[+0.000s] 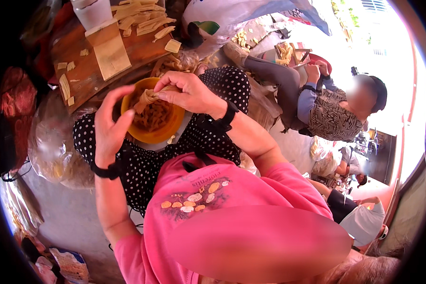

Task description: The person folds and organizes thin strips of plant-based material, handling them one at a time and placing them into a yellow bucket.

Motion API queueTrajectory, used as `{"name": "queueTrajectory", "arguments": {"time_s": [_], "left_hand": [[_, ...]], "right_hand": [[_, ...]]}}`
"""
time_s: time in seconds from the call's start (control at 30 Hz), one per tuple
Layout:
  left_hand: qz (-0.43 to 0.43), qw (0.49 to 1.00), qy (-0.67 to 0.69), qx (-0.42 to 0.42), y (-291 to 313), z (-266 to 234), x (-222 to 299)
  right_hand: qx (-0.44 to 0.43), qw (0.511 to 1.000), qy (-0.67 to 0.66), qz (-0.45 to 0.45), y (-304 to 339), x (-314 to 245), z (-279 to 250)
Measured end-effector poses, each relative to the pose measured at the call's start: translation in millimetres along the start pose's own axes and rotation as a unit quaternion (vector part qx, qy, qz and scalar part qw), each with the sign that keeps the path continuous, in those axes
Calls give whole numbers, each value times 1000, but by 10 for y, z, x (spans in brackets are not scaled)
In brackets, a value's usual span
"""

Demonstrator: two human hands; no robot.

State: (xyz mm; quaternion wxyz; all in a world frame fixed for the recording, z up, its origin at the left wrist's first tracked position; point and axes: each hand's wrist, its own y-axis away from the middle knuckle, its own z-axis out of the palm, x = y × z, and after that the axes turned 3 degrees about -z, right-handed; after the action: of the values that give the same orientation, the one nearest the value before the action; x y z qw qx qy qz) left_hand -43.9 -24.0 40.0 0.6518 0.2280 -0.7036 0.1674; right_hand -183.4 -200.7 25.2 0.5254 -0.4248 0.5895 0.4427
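A yellow bowl (174,128) rests between my knees, with small orange-brown pieces (152,118) inside it. Over its far rim my right hand (189,94) pinches a tan folded strip (146,98) between thumb and fingers. The strip's lower end hangs down over the bowl, and its exact kind is unclear. My left hand (110,124) is at the bowl's left side, fingers curved and thumb apart, holding nothing that I can see. Both wrists carry black bands.
Beyond the bowl, a wooden board (80,52) bears pale strips (139,19), a flat tan block (110,51) and a white container (93,13). Filled plastic bags (57,146) sit at the left. To the right, a seated person (331,109) works; others are farther back.
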Motion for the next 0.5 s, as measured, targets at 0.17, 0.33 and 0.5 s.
{"name": "queueTrajectory", "arguments": {"time_s": [0.17,0.33,0.5], "left_hand": [[-77,984,94,-131,-166,73,-151],[22,990,-75,-118,-163,35,-160],[-72,996,32,-48,-116,-41,-116]], "right_hand": [[4,998,-65,-24,-36,-121,91],[18,995,98,11,-34,-193,46],[47,968,225,-102,-137,-102,91]]}}
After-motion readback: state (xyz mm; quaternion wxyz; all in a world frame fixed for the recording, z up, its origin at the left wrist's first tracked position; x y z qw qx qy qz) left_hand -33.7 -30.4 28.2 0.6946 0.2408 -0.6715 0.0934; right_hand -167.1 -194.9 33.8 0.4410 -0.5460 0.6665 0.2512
